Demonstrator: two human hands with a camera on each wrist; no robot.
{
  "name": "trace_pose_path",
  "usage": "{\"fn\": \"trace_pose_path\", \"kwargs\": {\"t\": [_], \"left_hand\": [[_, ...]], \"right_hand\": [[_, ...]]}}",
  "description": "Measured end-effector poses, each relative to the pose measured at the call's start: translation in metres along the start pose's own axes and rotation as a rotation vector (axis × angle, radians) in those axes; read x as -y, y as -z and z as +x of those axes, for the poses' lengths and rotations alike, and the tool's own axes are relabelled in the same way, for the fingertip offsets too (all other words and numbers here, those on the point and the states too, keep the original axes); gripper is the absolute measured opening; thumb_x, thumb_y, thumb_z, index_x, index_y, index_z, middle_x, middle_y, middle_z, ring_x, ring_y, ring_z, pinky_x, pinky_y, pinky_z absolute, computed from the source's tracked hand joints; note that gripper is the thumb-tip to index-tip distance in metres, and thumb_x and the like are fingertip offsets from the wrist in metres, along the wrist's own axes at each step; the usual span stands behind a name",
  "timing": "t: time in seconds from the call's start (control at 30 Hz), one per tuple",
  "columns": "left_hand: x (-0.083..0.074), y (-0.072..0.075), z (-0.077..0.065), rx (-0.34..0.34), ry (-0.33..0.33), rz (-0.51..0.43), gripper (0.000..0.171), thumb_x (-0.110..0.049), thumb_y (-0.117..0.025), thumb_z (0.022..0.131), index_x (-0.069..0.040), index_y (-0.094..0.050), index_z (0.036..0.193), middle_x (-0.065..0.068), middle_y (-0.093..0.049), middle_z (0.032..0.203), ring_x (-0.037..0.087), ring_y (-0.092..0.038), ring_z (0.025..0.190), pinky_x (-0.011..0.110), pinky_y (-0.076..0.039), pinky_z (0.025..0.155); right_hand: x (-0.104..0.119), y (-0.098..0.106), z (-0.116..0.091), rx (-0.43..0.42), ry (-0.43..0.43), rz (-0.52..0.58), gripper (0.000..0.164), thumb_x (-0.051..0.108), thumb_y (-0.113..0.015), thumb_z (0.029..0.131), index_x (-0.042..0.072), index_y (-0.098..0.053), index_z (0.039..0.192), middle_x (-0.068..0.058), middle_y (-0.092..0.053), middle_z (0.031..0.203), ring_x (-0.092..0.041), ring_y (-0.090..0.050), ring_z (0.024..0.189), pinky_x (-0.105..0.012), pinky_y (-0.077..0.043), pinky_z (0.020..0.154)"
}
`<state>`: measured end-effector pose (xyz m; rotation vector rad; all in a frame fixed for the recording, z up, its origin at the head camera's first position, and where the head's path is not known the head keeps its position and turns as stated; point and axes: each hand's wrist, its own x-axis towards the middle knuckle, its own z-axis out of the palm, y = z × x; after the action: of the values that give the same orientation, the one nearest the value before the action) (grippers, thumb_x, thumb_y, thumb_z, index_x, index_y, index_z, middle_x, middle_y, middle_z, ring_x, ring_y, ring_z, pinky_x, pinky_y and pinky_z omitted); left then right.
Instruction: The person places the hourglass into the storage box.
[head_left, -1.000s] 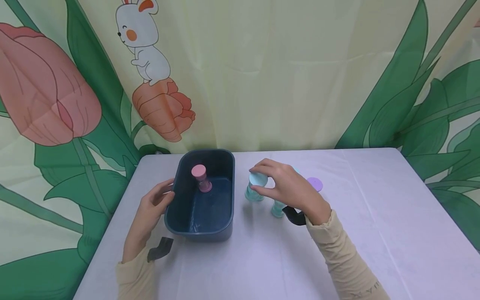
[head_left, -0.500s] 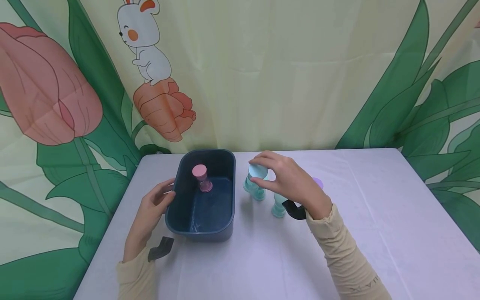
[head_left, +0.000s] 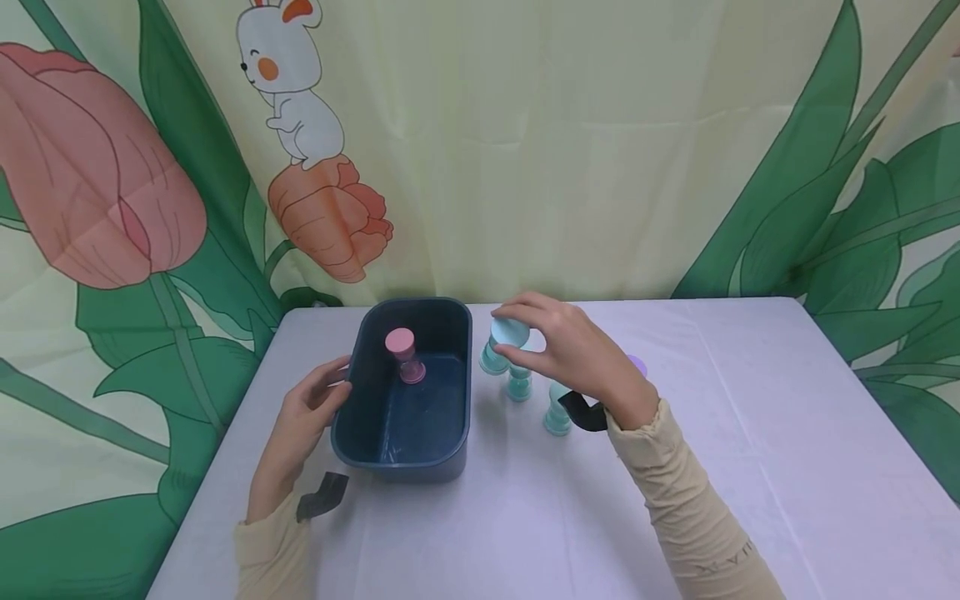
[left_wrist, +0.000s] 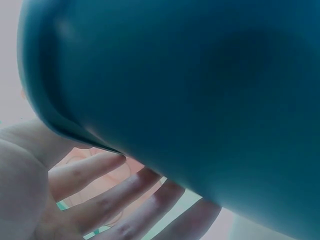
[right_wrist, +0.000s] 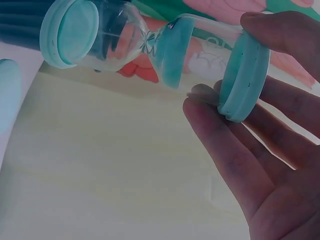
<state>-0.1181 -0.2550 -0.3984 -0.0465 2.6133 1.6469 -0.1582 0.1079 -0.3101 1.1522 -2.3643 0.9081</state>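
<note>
My right hand (head_left: 573, 354) pinches a teal hourglass (head_left: 510, 332) by its upper cap, between the thumb and fingers. It hangs tilted, right of the dark blue bin (head_left: 399, 468). In the right wrist view, the hourglass (right_wrist: 172, 57) shows its clear bulbs, narrow neck and teal sand. My left hand (head_left: 300, 408) touches the bin's left side near the rim. Extended fingers (left_wrist: 115, 202) lie against the bin's outer wall (left_wrist: 150, 90) in the left wrist view. A pink hourglass (head_left: 406, 357) stands inside the bin, toward its far end.
Under my right hand, two more teal hourglasses stand on the white-covered table (head_left: 480, 550): one just behind (head_left: 519, 386), one nearer (head_left: 557, 419). A purple cap (head_left: 637, 364) peeks out past my right wrist. A printed curtain (head_left: 570, 150) hangs behind the table.
My right hand has lifted the teal hourglass and moved it left and slightly away, toward the bin, uncovering another teal hourglass behind it. The left hand and bin stay put.
</note>
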Motion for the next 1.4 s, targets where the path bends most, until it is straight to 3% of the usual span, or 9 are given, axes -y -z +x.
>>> {"fn": "trace_pose_path", "kwargs": {"t": [0.4, 0.9, 1.4], "left_hand": [[-0.001, 0.001, 0.001, -0.002, 0.016, -0.003, 0.060, -0.044, -0.057, 0.099, -0.019, -0.040, 0.152, 0.016, -0.046, 0.150, 0.034, -0.049, 0.134, 0.058, -0.046, 0.101], [-0.002, 0.000, 0.004, 0.000, 0.005, 0.008, 0.060, -0.045, -0.057, 0.099, -0.019, -0.040, 0.151, 0.016, -0.047, 0.149, 0.035, -0.050, 0.133, 0.058, -0.047, 0.100], [-0.001, 0.001, 0.001, 0.008, 0.017, -0.014, 0.060, -0.043, -0.057, 0.099, -0.019, -0.040, 0.151, 0.015, -0.047, 0.149, 0.035, -0.049, 0.134, 0.059, -0.045, 0.101]], "right_hand": [[0.007, 0.003, 0.020, -0.048, 0.037, 0.013, 0.033, 0.017, -0.080, 0.084, 0.006, -0.071, 0.114, 0.000, -0.067, 0.109, -0.011, -0.064, 0.098, -0.028, -0.053, 0.084], [0.005, -0.009, 0.042, -0.027, 0.044, 0.024, 0.035, 0.017, -0.080, 0.084, 0.003, -0.070, 0.115, -0.004, -0.067, 0.109, -0.013, -0.064, 0.097, -0.028, -0.054, 0.085], [-0.005, -0.033, 0.057, 0.078, -0.026, 0.020, 0.040, 0.020, -0.080, 0.085, 0.004, -0.069, 0.121, -0.007, -0.067, 0.116, -0.018, -0.064, 0.107, -0.031, -0.053, 0.094]]}}
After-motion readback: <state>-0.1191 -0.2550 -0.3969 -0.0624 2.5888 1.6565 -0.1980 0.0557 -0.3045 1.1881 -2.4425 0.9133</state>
